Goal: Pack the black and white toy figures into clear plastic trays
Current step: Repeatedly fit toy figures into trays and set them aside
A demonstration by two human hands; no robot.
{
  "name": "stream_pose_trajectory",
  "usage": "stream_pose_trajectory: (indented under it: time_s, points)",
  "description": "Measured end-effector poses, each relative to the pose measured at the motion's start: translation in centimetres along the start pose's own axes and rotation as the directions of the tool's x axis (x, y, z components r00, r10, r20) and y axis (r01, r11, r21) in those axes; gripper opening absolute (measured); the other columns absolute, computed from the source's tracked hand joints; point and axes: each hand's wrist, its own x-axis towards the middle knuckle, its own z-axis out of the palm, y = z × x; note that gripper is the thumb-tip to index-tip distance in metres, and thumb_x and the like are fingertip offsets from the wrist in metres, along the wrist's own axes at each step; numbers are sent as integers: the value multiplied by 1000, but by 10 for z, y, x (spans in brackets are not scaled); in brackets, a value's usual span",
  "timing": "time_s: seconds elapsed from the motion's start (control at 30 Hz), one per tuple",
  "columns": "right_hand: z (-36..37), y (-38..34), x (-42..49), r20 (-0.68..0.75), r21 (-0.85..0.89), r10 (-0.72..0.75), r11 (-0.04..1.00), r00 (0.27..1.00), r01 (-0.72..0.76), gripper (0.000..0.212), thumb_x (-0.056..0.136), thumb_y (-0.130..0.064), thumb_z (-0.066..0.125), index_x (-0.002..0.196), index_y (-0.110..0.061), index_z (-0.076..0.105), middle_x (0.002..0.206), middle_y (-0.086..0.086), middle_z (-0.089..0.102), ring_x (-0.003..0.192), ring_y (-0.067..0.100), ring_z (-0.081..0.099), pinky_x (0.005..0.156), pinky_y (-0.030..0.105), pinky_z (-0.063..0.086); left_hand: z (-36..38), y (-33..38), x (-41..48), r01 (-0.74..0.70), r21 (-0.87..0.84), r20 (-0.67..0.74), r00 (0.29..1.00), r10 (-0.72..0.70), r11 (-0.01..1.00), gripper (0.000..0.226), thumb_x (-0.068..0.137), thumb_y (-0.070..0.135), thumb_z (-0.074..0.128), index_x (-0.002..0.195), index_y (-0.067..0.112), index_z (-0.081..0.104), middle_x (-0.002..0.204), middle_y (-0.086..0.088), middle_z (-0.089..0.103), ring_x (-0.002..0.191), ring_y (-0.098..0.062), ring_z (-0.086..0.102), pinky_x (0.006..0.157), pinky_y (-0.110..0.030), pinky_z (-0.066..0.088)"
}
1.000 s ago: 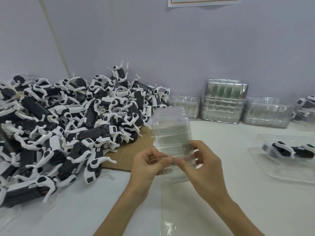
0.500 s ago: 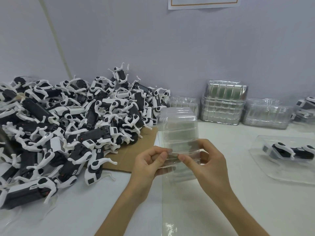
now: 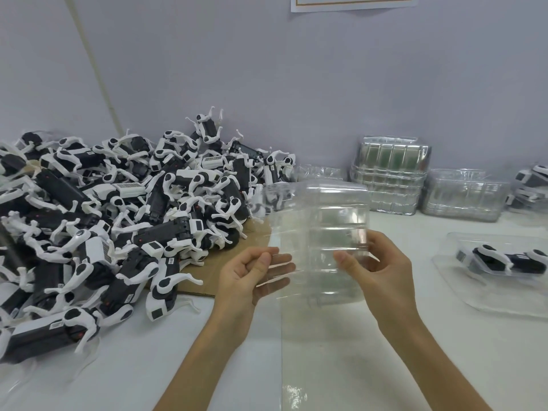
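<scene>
A clear plastic tray [image 3: 323, 232] is held upright above the table [image 3: 444, 345] between both hands; its ribbed pocket is turned towards the viewer, and a flat clear flap is seen hanging from it down past the wrists. The right hand [image 3: 382, 277] is closed round the tray's right edge, the thumb laid across the front and the fingers curled behind, seen dimly through the plastic. The left hand [image 3: 243, 280] is set at the tray's left edge, which is pinched between the thumb in front and the nearly straight fingers behind; how firmly it is pinched cannot be told.

A large heap of black and white toy figures [image 3: 118, 221] is piled beyond and to the outside of the left hand; part of it is rested on a sheet of cardboard [image 3: 207, 274], whose near corner lies just beside that hand. Beyond the right hand, against the wall, two stacks of empty trays [image 3: 391, 179] are stood side by side. To the outside of the right hand, well apart from it, a filled tray [image 3: 456, 241] is laid flat on the table, and one packed figure [image 3: 504, 259] is seen lying in it.
</scene>
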Motion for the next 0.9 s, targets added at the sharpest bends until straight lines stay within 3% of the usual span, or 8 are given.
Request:
stream_pose_trajectory:
  time_s: [0.17,0.27,0.37,0.47,0.67,0.8,0.87,0.9]
  points:
    - [-15,-4,9,-144,66,1,998,990,8,30,77,-12,82,100,-26,69,89,-5,73,71,13,71,60,17,54,-9,3,5,11,-156,-132,991,-32,988,13,81,15,60,89,10,68,89,-11,76,79,-21,75,61,-26,59]
    - [-29,-4,14,-243,-184,-164,976,956,120,36,78,-15,83,104,-31,64,95,-17,70,79,5,68,75,15,52,-12,4,6,24,-219,-151,987,-59,975,11,81,18,60,88,15,67,88,-4,76,76,-15,74,65,-26,59]
    - [-41,-2,18,-195,-485,-391,836,900,257,55,77,-2,80,121,-30,62,101,-29,60,93,-10,57,89,7,41,-15,6,4,42,-242,-161,984,-83,969,8,81,21,60,85,20,67,80,2,72,68,-11,68,63,-23,53]
    - [-45,6,22,-94,-617,-458,724,884,310,65,72,7,79,127,-23,61,108,-20,62,101,-9,56,101,28,38,-17,9,2,44,-275,-195,976,-101,960,5,78,22,59,78,20,65,71,4,65,56,-11,56,46,-19,43]
    - [-49,24,25,138,-791,-160,576,978,206,53,77,13,64,118,-21,67,119,-6,67,121,19,58,115,33,25,-19,10,2,42,-298,-242,963,-118,954,7,80,23,56,76,20,61,61,5,56,47,-9,47,40,-16,33]
    - [-38,14,19,6,-653,-368,703,930,282,37,79,7,66,98,-25,69,91,-19,62,86,8,59,81,8,39,-19,9,4,53,-329,-247,959,-140,943,8,76,25,56,71,21,62,60,6,52,47,-10,44,42,-18,30]
    - [-31,17,18,54,-573,-207,795,977,200,32,85,-3,65,86,-36,66,77,-16,65,71,7,62,66,8,42,-19,9,4,60,-339,-237,960,-147,939,10,75,26,57,68,21,62,60,5,51,47,-10,43,42,-20,29]
    - [-29,22,17,100,-570,-75,813,992,119,31,88,-9,65,85,-39,63,82,-17,68,76,5,65,68,8,43,-19,9,4,67,-340,-232,961,-153,938,11,75,26,57,67,21,63,60,5,51,47,-11,42,41,-20,29]
